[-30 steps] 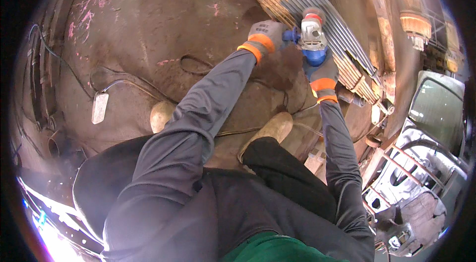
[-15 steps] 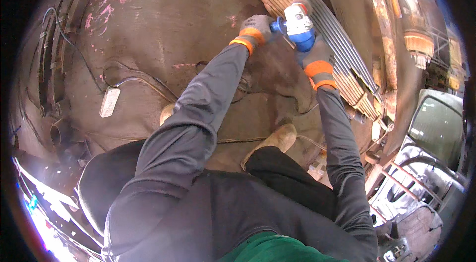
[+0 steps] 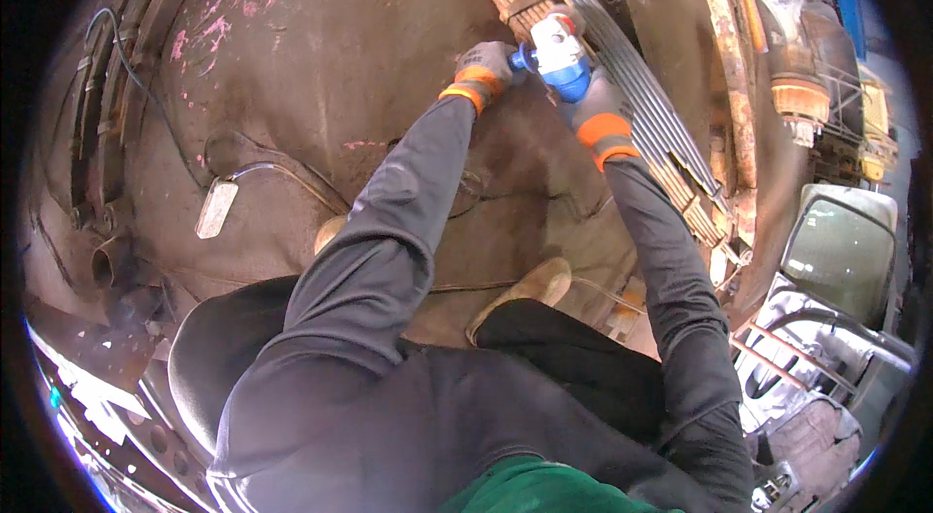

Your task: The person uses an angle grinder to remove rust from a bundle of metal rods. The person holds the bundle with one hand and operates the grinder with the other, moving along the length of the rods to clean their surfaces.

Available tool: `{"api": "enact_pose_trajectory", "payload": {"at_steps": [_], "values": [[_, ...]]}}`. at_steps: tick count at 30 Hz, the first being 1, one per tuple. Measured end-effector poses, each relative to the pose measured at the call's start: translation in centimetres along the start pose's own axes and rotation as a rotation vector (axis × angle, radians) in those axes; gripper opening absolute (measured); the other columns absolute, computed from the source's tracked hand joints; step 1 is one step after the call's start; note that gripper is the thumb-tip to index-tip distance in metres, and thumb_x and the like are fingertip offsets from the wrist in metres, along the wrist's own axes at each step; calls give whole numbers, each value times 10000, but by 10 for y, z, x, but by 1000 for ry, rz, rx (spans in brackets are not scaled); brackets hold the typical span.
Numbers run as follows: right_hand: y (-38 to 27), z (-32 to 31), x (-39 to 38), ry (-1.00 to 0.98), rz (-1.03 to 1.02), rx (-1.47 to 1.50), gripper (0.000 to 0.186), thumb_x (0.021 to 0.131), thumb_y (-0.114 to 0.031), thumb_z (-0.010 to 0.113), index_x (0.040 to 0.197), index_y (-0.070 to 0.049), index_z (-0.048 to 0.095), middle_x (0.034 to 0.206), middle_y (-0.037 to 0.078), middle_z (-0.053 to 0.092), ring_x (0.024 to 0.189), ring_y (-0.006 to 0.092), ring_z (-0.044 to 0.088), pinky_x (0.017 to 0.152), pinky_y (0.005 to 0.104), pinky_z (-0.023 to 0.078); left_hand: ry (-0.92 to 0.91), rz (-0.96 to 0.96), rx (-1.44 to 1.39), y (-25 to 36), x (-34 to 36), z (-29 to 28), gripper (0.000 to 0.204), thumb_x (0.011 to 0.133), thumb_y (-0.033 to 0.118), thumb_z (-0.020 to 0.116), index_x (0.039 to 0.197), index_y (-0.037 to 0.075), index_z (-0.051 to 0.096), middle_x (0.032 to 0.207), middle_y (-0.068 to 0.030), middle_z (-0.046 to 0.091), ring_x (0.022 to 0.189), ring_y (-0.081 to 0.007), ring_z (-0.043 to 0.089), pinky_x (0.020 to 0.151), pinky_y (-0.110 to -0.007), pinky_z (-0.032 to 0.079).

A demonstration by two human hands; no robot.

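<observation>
A blue and white angle grinder (image 3: 561,54) is held out in front of me, over a long stack of leaf springs (image 3: 637,66). My left hand (image 3: 485,64), in a grey glove with an orange cuff, is closed round its blue side handle. The grinder's rear body is in the grip of my right hand (image 3: 600,113), gloved the same way; its fingers are partly hidden behind the tool. The head of the grinder points at the spring bundle, where the leaves are brown on one side and bare grey metal on the other. The disc itself is hard to make out.
A white power strip (image 3: 216,209) with cables lies on the brown floor to the left. More dark leaf springs (image 3: 102,105) stand at the far left. On the right are a rusty bar (image 3: 724,56), an axle-like part (image 3: 799,90) and a framed glass panel (image 3: 838,251).
Both hands and the grinder appear slightly farther left and lower in the picture. The whole scene has shifted a little too, so the view itself has moved. The grip is unchanged.
</observation>
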State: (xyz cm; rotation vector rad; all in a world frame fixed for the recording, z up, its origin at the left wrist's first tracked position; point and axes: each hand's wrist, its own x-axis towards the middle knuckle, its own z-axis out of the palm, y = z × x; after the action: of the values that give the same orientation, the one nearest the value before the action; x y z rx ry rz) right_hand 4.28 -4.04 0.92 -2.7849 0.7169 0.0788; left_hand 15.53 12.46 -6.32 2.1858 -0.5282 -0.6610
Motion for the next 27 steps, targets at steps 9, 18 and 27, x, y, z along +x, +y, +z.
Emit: {"api": "enact_pose_trajectory", "payload": {"at_steps": [9, 18, 27], "values": [[-4, 21, 28, -64, -38, 207, 519, 850, -296, 727, 1252, -14, 560, 1108, 195, 694, 1054, 334, 670, 901, 440, 521, -21, -6, 128, -12, 12, -20, 352, 749, 378, 714, 1034, 181, 773, 1097, -141, 728, 1049, -360, 677, 920, -450, 535], [37, 67, 25, 36, -36, 77, 402, 802, -270, 737, 1122, -69, 597, 1001, 201, 708, 949, 387, 685, 818, 474, 531, 41, -91, 0, -23, -8, 5, 349, 676, 360, 791, 979, 187, 779, 960, -151, 745, 946, -353, 708, 844, -443, 550], [23, 5, -30, -28, 34, -70, 601, 711, -296, 830, 1198, -64, 566, 1050, 227, 704, 988, 433, 674, 831, 487, 530, -17, -89, 332, -7, -9, 38, 302, 759, 276, 674, 1028, 183, 775, 1075, -161, 732, 1040, -395, 680, 1090, -537, 407]]}}
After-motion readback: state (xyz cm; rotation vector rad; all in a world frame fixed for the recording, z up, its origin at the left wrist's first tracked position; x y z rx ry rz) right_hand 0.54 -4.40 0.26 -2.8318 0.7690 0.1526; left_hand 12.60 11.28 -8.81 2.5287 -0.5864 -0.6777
